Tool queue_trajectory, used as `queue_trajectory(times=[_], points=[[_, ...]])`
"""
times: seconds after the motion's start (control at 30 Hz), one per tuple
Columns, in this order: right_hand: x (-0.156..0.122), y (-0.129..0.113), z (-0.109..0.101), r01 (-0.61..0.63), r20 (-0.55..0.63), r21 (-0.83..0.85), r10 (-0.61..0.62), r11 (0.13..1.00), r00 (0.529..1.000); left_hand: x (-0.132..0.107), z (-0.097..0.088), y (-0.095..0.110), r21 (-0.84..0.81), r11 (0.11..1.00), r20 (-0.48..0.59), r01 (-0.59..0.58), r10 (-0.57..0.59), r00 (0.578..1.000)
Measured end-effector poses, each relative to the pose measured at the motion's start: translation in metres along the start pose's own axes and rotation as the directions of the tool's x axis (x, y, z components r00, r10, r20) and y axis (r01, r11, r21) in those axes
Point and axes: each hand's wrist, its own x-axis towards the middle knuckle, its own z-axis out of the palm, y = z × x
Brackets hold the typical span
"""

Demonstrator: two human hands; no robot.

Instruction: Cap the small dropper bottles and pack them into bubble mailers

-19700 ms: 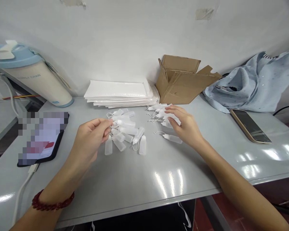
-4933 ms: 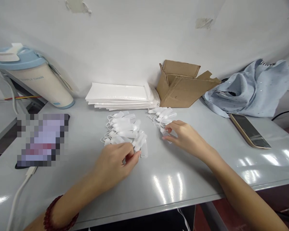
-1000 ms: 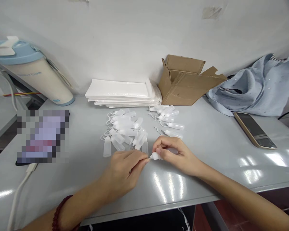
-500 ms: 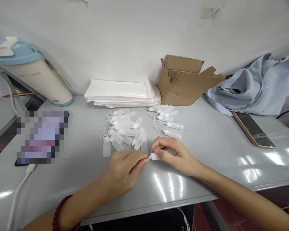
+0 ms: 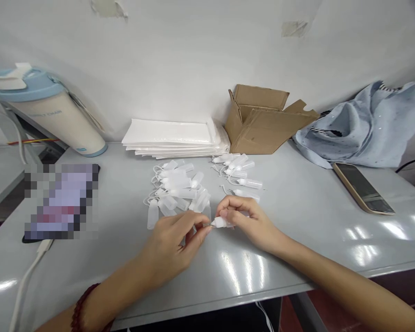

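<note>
Box point(image 5: 263, 133) and envelopes point(image 5: 171, 133) behind bottle point(image 5: 220, 222) in closed right hand point(image 5: 251, 224), left hand's point(image 5: 174, 242) grip unclear

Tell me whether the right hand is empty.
No: the right hand holds a small bottle, its white top showing.

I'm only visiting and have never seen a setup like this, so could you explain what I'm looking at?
There is no robot here, just a person's bare left hand and right hand. The view comes from a camera worn on that person's head, looking forward and down. The right hand holds a small bottle; the left is at its narrow tip, though whether it pinches anything is too small to tell. On the gray table lie a left group and a right group of similar bottles. Behind them are white packets and an open cardboard box. Around these are two phones, a blue-lidded flask and a pale blue bag.
</note>
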Motion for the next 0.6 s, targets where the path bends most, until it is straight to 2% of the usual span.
queue_trajectory(times=[0.13, 0.33, 0.6], points=[[0.0008, 0.0002, 0.0000, -0.037, -0.019, 0.047, 0.038, 0.998, 0.999, 0.0003, -0.0007, 0.0000, -0.019, 1.000, -0.008, 0.020, -0.021, 1.000], [-0.0002, -0.0019, -0.0001, -0.042, 0.017, 0.067, 0.041, 0.997, 0.999, 0.0023, -0.0024, 0.0011, -0.022, 0.999, 0.004, -0.037, 0.037, 0.999], [-0.0014, -0.0023, -0.0026, 0.055, -0.018, -0.011, -0.055, 0.998, 0.998, 0.0048, -0.0027, 0.0015, 0.013, 0.998, -0.002, -0.058, 0.058, 0.998]])
